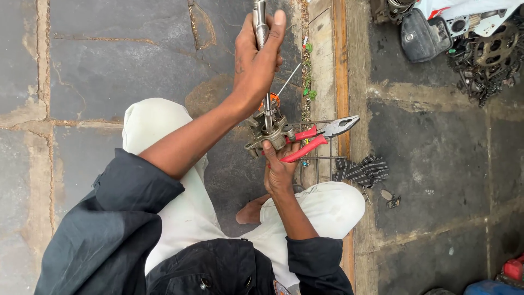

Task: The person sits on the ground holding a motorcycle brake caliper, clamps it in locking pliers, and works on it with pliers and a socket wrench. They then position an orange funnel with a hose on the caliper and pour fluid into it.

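Head cam: my left hand (256, 57) is wrapped tight round a metal rod (261, 24) standing in the small engine part (268, 134). My right hand (279, 166) steadies that part from below, red pliers (319, 137) pinched alongside. Looks mid-seating; next needs straight pressure. Striped rag (363, 170) and drain grate (316, 155) sit close underneath.

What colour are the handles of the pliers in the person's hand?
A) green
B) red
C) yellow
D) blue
B: the pliers held in the right hand, against the grey metal part, have red handles; the left hand grips a metal tool above it.
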